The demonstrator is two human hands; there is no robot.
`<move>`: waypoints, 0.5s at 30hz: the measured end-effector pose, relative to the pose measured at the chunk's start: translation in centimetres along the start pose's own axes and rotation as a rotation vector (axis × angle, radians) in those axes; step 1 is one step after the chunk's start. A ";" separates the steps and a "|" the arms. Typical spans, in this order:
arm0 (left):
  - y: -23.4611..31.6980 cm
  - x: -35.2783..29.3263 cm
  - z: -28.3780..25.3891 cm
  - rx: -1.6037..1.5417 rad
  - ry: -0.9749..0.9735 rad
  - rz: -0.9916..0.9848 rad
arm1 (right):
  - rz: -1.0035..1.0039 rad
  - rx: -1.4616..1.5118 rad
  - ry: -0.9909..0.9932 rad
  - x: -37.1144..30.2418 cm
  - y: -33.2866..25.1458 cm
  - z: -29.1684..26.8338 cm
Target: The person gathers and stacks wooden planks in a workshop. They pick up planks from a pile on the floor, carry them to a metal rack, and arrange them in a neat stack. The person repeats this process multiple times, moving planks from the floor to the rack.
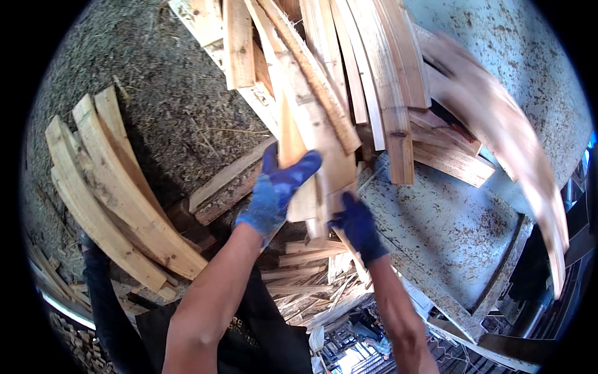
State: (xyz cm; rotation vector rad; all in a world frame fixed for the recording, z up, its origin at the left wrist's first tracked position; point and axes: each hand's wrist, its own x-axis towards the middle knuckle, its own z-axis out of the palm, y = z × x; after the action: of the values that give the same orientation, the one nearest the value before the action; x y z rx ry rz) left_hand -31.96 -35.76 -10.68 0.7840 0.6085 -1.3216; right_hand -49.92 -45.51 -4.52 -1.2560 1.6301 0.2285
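Observation:
My left hand [280, 187], in a blue work glove, is closed round the near end of a light wooden board [291, 131], its thumb and fingers on either side of it. Beside it lies a wider board [321, 121] with a rough bark edge. My right hand [360, 229], gloved in darker blue, is beside the near ends of these boards. Its fingers are smeared by motion, so I cannot tell whether they touch the wood. More sawn boards [389, 81] lie in a loose heap beyond my hands.
A worn, pale metal surface [445, 230] with a raised rim is at the right. Blurred long boards [498, 124] curve over it. Several boards [124, 187] are stacked at the left on ground covered in debris [168, 93]. Wood offcuts [311, 274] lie below my hands.

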 end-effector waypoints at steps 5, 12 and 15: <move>5.2 -3.3 -9.0 0.036 0.086 0.045 | 0.234 0.363 -0.412 -6.6 -3.7 12.2; 11.8 -7.1 -12.6 0.350 -0.070 -0.029 | 0.130 -0.067 -0.406 -10.6 -6.5 13.8; 9.1 -7.9 -12.9 0.390 -0.091 -0.064 | -0.021 -0.139 -0.223 -9.7 -3.0 7.9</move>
State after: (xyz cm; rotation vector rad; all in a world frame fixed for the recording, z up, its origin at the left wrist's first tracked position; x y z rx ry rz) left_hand -23.75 -20.11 -11.01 1.0196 0.3069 -1.5504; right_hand -43.45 -35.71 0.67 -1.3022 1.4280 0.4593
